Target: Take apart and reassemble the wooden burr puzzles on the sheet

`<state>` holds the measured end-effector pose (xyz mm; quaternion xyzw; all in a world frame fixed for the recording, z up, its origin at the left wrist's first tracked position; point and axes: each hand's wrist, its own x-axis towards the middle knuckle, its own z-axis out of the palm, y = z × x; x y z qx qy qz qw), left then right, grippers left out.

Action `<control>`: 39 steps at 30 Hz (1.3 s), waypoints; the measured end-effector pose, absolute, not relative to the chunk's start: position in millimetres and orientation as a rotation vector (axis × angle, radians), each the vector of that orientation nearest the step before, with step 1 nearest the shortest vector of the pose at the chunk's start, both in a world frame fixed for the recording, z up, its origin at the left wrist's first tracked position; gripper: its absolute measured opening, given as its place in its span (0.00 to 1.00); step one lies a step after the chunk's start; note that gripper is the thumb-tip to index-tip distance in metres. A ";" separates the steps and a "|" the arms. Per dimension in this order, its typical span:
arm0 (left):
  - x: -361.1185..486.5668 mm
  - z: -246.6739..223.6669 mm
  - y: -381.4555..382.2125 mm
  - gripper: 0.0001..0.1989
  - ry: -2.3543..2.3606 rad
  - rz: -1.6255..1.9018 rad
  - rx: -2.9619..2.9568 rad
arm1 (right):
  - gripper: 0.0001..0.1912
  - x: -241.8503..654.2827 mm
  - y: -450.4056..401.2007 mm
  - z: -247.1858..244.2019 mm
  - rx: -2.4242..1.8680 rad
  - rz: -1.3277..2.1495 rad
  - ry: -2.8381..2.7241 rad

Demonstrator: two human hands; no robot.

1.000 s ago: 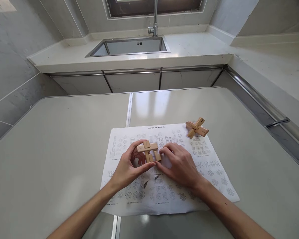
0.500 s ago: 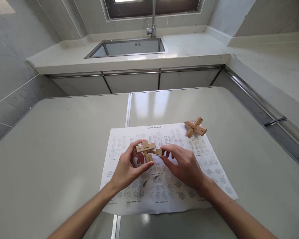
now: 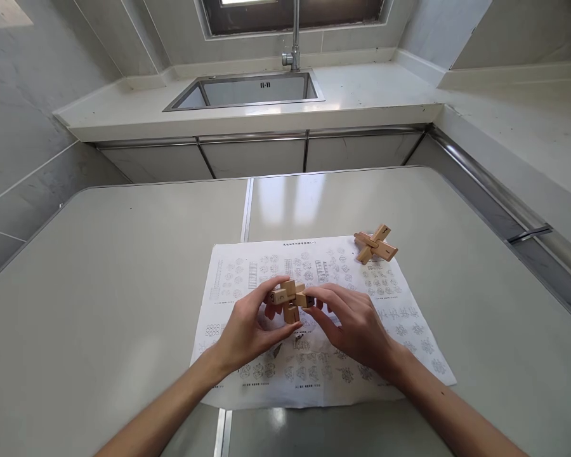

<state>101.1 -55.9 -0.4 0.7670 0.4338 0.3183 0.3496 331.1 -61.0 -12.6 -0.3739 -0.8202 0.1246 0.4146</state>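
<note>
Between my two hands, above a printed paper sheet (image 3: 261, 374), is a wooden burr puzzle (image 3: 290, 293) made of crossing pale blocks. My left hand (image 3: 252, 324) pinches it from the left, thumb on the lower block and fingers behind. From the right, my right hand (image 3: 349, 311) grips the puzzle's right-hand block between thumb and fingertips. Small dark marks show on some block ends. A second wooden burr puzzle (image 3: 375, 244), star-like in shape, rests at the sheet's upper right corner, away from both hands.
The sheet, printed with small line diagrams, lies on a pale table (image 3: 99, 273) with a metal seam strip (image 3: 247, 209). Beyond the table's far edge is a counter (image 3: 361, 89) with a sink (image 3: 247, 89) and a tap (image 3: 294, 57). Tiled walls stand on both sides.
The puzzle in my hands has turned and shifted slightly right and down. Its right-hand block now sits closer in against the rest. The other puzzle stays put.
</note>
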 end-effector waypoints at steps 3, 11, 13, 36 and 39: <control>101.3 -2.0 -55.7 0.34 1.120 0.817 2.049 | 0.09 329.9 -61.6 -12.0 -0.890 0.290 -2.063; 102.9 0.1 -52.7 0.33 1.055 0.821 2.027 | 0.10 329.3 -62.0 -12.7 -0.813 0.412 -2.009; 101.7 1.9 -52.3 0.33 1.053 0.821 1.979 | 0.09 330.3 -61.7 -12.8 -0.824 0.484 -1.974; 96.5 11.6 -54.6 0.36 0.857 0.764 1.683 | 0.16 333.6 -60.4 2.8 -0.935 1.551 -1.704; 96.6 10.5 -54.6 0.37 0.856 0.753 1.702 | 0.18 333.6 -59.7 3.8 -0.918 1.638 -1.659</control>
